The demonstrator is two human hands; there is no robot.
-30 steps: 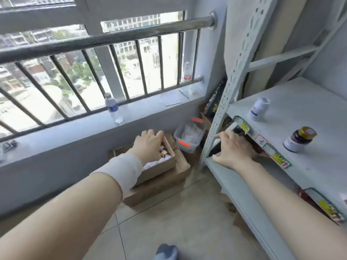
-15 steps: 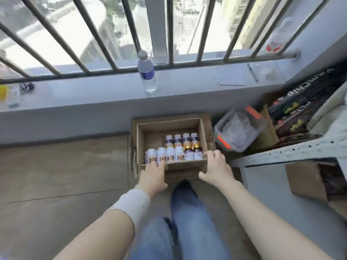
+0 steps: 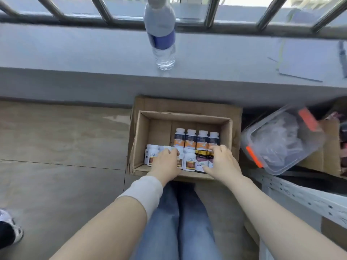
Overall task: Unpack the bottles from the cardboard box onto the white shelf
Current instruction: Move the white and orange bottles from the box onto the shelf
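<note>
An open cardboard box [image 3: 142, 132] sits on the floor below the window sill. Its back row holds several white-capped bottles with orange and blue labels [image 3: 191, 140]. The front row holds white bottles [image 3: 189, 161] and dark bottles with gold caps [image 3: 200, 162]. My left hand [image 3: 165, 163] is inside the box, fingers curled over a white bottle in the front row. My right hand [image 3: 223, 164] wraps the rightmost dark bottle, thumb low and fingers at its cap. One corner of the white shelf [image 3: 300, 196] shows at the lower right.
A water bottle [image 3: 161, 34] stands on the grey sill [image 3: 75, 53] above the box, with a sheet of paper [image 3: 308, 61] to its right. A clear plastic container with orange clips [image 3: 281, 141] leans right of the box. A shoe [image 3: 9, 229] is at far left.
The view has dropped closer to the box. Both hands moved from the box's front edge into it and closed onto front-row bottles.
</note>
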